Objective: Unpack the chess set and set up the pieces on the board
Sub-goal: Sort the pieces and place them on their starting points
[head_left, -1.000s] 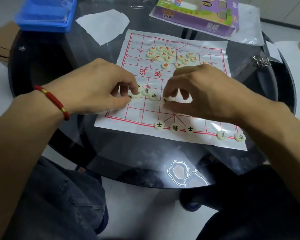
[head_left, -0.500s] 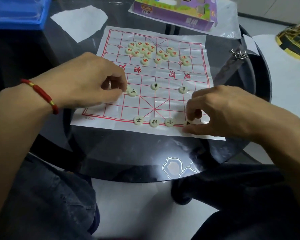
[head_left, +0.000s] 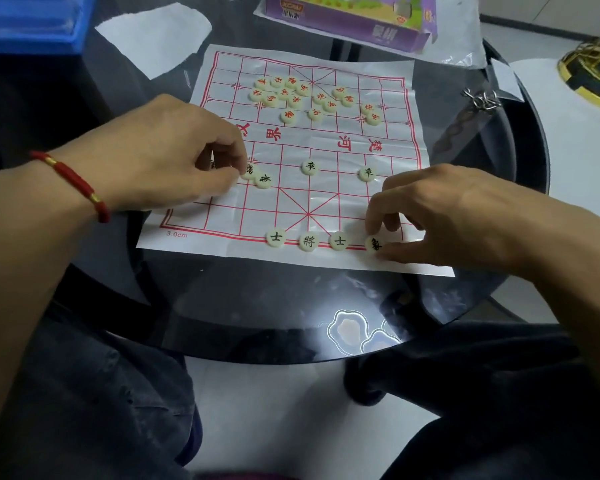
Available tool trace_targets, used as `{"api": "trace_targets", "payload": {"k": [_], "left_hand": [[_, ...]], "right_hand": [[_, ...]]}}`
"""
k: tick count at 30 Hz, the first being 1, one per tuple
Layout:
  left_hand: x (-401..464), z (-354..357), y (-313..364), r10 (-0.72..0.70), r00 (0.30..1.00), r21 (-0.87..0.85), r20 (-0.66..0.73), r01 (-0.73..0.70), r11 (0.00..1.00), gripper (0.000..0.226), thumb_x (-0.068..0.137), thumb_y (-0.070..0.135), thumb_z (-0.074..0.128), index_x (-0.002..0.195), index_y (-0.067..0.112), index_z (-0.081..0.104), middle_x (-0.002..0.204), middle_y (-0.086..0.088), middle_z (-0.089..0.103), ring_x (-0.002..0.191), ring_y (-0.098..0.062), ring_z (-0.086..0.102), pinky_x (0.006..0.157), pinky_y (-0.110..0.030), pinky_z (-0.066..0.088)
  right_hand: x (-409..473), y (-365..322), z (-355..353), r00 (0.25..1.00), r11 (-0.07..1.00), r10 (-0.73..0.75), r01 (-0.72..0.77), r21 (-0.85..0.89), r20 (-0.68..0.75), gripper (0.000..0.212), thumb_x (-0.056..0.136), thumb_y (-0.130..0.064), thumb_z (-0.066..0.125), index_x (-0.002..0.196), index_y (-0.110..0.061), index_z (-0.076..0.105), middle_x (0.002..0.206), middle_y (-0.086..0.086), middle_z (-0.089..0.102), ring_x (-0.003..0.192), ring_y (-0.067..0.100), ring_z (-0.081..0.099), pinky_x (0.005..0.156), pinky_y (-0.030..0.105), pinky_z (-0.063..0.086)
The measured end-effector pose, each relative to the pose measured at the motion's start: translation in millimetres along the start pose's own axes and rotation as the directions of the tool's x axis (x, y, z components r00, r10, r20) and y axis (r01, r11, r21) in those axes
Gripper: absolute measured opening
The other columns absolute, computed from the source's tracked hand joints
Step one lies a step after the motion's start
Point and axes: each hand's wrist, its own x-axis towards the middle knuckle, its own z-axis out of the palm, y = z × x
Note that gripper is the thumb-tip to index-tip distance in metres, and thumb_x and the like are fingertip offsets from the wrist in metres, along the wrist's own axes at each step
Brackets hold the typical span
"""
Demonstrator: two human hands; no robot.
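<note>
Dark glass bench (head_left: pixel 257 306) carrying white paper board (head_left: pixel 326 199). Left hand (head_left: pixel 160 157) at nine o'clock, fingers curled, pinching black-marked pieces (head_left: pixel 248 171). Right hand (head_left: pixel 454 216) at four o'clock, pinching piece (head_left: pixel 373 244) on near edge. Red pieces (head_left: pixel 312 97) heaped at twelve.

Round dark glass table (head_left: pixel 291 306). Blue plastic container (head_left: pixel 32 26) at far left; torn white paper (head_left: pixel 156 36) beside it. Metal ring puzzle (head_left: pixel 482 98) at right edge, gold-and-black stand (head_left: pixel 596 71) beyond.
</note>
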Motion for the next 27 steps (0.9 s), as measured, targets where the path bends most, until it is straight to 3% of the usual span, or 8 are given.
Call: {"api": "trace_targets", "payload": {"k": [4,9,13,20,27], "left_hand": [[-0.7,-0.7,0.2,-0.007,1.000,0.003,0.005,0.007,1.000,0.015,0.088,0.032,0.063,0.100,0.030,0.072,0.089,0.016,0.064,0.080,-0.005,0.058,0.069,-0.028,0.047],[-1.7,-0.9,0.8,-0.012,1.000,0.005,0.001,0.012,1.000,0.017,0.088,0.033,0.063,0.103,0.030,0.072,0.090,0.015,0.064,0.080,-0.005,0.058,0.069,-0.028,0.046],[-2.5,-2.1,0.1,-0.021,1.000,0.008,-0.002,0.021,1.000,0.018,0.089,0.032,0.063,0.104,0.030,0.072,0.089,0.014,0.063,0.080,-0.006,0.058,0.068,-0.028,0.046],[-3.8,-1.9,-3.3,-0.034,0.999,0.014,0.000,0.034,0.999,0.019,0.088,0.031,0.066,0.105,0.031,0.072,0.088,0.014,0.062,0.076,-0.003,0.056,0.063,-0.019,0.040],[-14.5,-14.7,-15.3,-0.088,0.996,0.024,0.005,0.088,0.996,0.017,0.085,0.028,0.073,0.101,0.031,0.072,0.089,0.016,0.063,0.076,-0.003,0.057,0.062,-0.018,0.040]], "right_hand": [[2.2,1.6,4.7,1.000,1.000,-0.019,0.019,-0.009,-0.003,0.025,0.085,-0.053,0.065,0.106,-0.040,0.062,0.094,-0.020,0.055,0.077,-0.002,0.048,0.071,0.034,0.053],[2.5,2.4,5.0,1.000,1.000,-0.015,0.015,-0.007,0.005,0.027,0.085,-0.053,0.065,0.107,-0.038,0.063,0.098,-0.021,0.055,0.082,0.005,0.050,0.077,0.034,0.054],[3.3,1.1,3.6,1.000,1.000,-0.006,0.006,0.000,0.017,0.032,0.080,-0.058,0.058,0.105,-0.038,0.063,0.094,-0.021,0.054,0.078,-0.003,0.048,0.075,0.034,0.054],[3.2,-0.4,2.5,1.000,1.000,-0.004,0.003,0.030,0.018,0.043,0.074,-0.063,0.051,0.105,-0.037,0.065,0.096,-0.021,0.056,0.080,0.000,0.051,0.076,0.034,0.055],[7.3,-0.1,-2.2,0.986,0.989,-0.052,0.072,0.126,-0.158,0.046,0.083,-0.065,0.052,0.110,-0.031,0.067,0.089,-0.020,0.059,0.075,0.002,0.056,0.066,0.029,0.053]]}}
